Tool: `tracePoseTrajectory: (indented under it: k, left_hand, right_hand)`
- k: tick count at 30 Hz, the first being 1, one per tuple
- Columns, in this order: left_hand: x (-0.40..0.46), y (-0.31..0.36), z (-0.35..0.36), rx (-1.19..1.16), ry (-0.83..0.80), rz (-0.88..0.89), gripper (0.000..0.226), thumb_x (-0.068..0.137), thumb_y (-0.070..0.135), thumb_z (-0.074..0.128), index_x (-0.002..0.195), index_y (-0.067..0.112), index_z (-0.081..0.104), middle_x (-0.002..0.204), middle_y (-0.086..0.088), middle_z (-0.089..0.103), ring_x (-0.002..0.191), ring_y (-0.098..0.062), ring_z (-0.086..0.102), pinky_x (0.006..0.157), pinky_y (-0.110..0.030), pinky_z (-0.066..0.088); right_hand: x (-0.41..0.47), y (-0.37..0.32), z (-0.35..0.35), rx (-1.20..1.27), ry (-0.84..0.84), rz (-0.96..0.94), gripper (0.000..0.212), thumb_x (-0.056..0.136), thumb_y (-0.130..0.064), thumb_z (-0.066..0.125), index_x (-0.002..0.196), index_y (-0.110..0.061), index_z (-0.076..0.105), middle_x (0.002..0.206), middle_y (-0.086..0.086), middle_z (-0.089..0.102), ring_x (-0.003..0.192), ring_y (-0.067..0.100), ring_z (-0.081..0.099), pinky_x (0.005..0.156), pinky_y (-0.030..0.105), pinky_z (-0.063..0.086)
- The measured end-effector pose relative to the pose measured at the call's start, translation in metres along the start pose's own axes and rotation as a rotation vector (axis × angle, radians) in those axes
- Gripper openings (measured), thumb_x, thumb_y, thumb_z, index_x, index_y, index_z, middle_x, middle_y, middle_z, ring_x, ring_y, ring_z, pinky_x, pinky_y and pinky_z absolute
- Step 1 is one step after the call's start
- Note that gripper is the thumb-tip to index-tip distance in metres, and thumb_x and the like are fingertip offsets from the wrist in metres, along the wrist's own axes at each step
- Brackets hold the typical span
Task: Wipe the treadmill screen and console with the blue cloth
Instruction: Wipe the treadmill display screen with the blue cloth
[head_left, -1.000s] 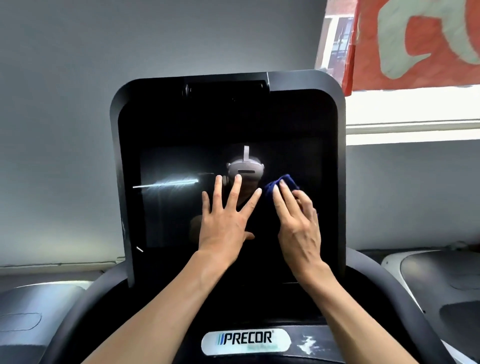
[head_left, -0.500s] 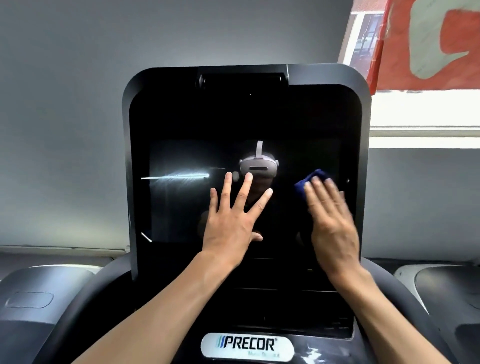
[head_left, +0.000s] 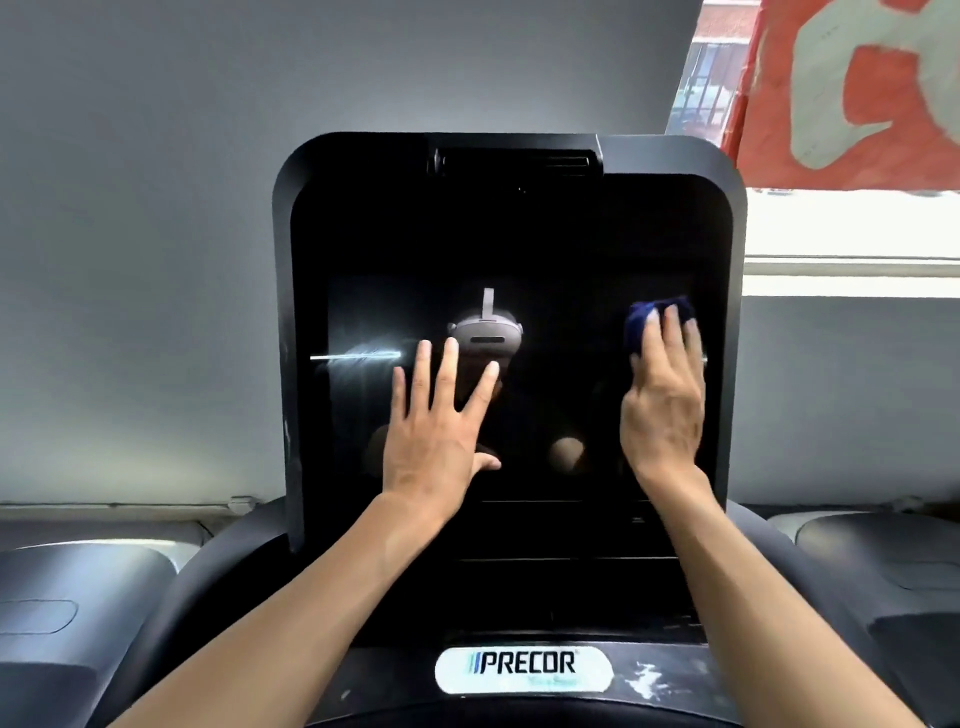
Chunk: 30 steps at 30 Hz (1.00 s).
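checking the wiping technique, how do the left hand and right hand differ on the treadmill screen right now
The left hand lies bare on the treadmill screen with fingers spread wide; the right hand keeps its fingers together and presses the blue cloth against the glass. The left hand sits near the middle, the right hand close to the right edge and slightly higher. Both lie flat with straight fingers pointing up.

— What colour is the cloth (head_left: 655, 316) under the right hand (head_left: 662, 402)?
— Dark blue, against the glossy black screen (head_left: 566, 249).
— And below the left hand (head_left: 435, 434)?
— A white oval badge (head_left: 523, 670) with black "PRECOR" lettering and blue stripes, on the dark grey console (head_left: 779, 597).
— Above the right hand?
— A red banner (head_left: 852, 93) patterned with pale grey-green shapes.
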<state>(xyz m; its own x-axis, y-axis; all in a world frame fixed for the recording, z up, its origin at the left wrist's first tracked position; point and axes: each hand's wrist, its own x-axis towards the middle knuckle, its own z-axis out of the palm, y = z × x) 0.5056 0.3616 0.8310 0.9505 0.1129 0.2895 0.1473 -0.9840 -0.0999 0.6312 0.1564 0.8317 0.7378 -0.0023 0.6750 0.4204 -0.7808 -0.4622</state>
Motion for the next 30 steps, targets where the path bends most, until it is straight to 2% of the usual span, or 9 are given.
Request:
tracePoseTrajectory:
  k: [3,6,8,12,14,18,21,27,30]
  left_hand:
    - [-0.002,-0.005,0.000,0.026,-0.046,0.011,0.114,0.084,0.073,0.056,0.158,0.033,-0.021,0.164,-0.018,-0.028,0.151,-0.043,-0.024,0.123,-0.062,0.012]
    - [-0.002,-0.009,0.002,0.066,-0.053,0.030,0.114,0.085,0.077,0.050,0.156,0.031,-0.027,0.161,-0.019,-0.035,0.149,-0.044,-0.028,0.123,-0.062,0.010]
    - [-0.003,-0.009,0.003,0.084,-0.062,0.053,0.113,0.085,0.077,0.048,0.156,0.029,-0.026,0.160,-0.021,-0.036,0.148,-0.046,-0.028,0.123,-0.063,0.010]
    - [0.000,-0.012,0.010,0.092,-0.025,0.057,0.113,0.084,0.077,0.047,0.158,0.027,-0.023,0.160,-0.025,-0.034,0.148,-0.050,-0.027,0.121,-0.066,0.012]
    - [0.001,-0.012,0.010,0.071,-0.034,0.067,0.113,0.084,0.077,0.048,0.158,0.027,-0.023,0.161,-0.024,-0.032,0.148,-0.049,-0.026,0.121,-0.066,0.011]
    - [-0.004,-0.011,0.006,0.041,-0.040,0.063,0.113,0.086,0.074,0.052,0.157,0.028,-0.023,0.159,-0.022,-0.037,0.147,-0.046,-0.031,0.122,-0.065,0.008]
    - [-0.003,-0.018,0.004,0.041,-0.045,0.094,0.114,0.085,0.075,0.052,0.157,0.030,-0.025,0.159,-0.019,-0.039,0.148,-0.044,-0.031,0.123,-0.062,0.010]
    - [-0.007,-0.027,-0.002,-0.012,-0.063,0.131,0.117,0.085,0.067,0.062,0.159,0.027,-0.019,0.165,-0.015,-0.027,0.150,-0.040,-0.029,0.125,-0.059,0.009]
    - [-0.015,-0.029,-0.001,-0.030,0.002,0.146,0.119,0.083,0.054,0.076,0.162,0.021,-0.005,0.168,-0.016,-0.010,0.155,-0.036,-0.018,0.123,-0.061,0.018]
  right_hand:
    - [0.009,-0.039,0.020,0.045,0.047,0.026,0.051,0.102,-0.003,0.048,0.152,-0.006,0.040,0.161,0.011,0.035,0.154,0.029,0.018,0.123,0.047,0.024]
    - [-0.029,-0.040,0.024,-0.012,-0.149,-0.420,0.060,0.092,0.010,0.053,0.150,-0.003,0.043,0.159,0.013,0.038,0.153,0.031,0.021,0.121,0.052,0.026]
    - [-0.030,-0.013,0.008,-0.061,-0.243,-0.591,0.056,0.093,0.002,0.048,0.148,-0.004,0.046,0.158,0.012,0.039,0.152,0.030,0.024,0.120,0.053,0.028]
    - [-0.001,-0.008,0.001,0.000,-0.082,-0.109,0.055,0.101,0.004,0.049,0.153,-0.010,0.040,0.162,0.004,0.033,0.155,0.020,0.016,0.123,0.043,0.026]
    - [0.002,-0.039,0.016,0.029,-0.003,0.003,0.053,0.103,0.000,0.047,0.154,-0.009,0.037,0.163,0.006,0.031,0.155,0.023,0.013,0.125,0.043,0.021]
    - [-0.036,-0.060,0.031,0.040,-0.158,-0.350,0.055,0.097,0.009,0.051,0.150,-0.002,0.042,0.160,0.015,0.034,0.154,0.033,0.018,0.123,0.053,0.021]
    - [-0.040,-0.030,0.008,-0.005,-0.283,-0.629,0.050,0.100,-0.003,0.030,0.147,-0.001,0.047,0.157,0.016,0.039,0.151,0.035,0.025,0.120,0.058,0.026]
    - [-0.006,-0.073,0.031,0.046,-0.063,-0.215,0.056,0.097,0.012,0.052,0.150,-0.002,0.042,0.157,0.019,0.038,0.153,0.034,0.021,0.123,0.052,0.023]
    - [-0.040,-0.078,0.037,0.114,-0.247,-0.532,0.043,0.109,-0.011,0.029,0.146,-0.003,0.049,0.156,0.018,0.040,0.152,0.034,0.022,0.124,0.054,0.019]
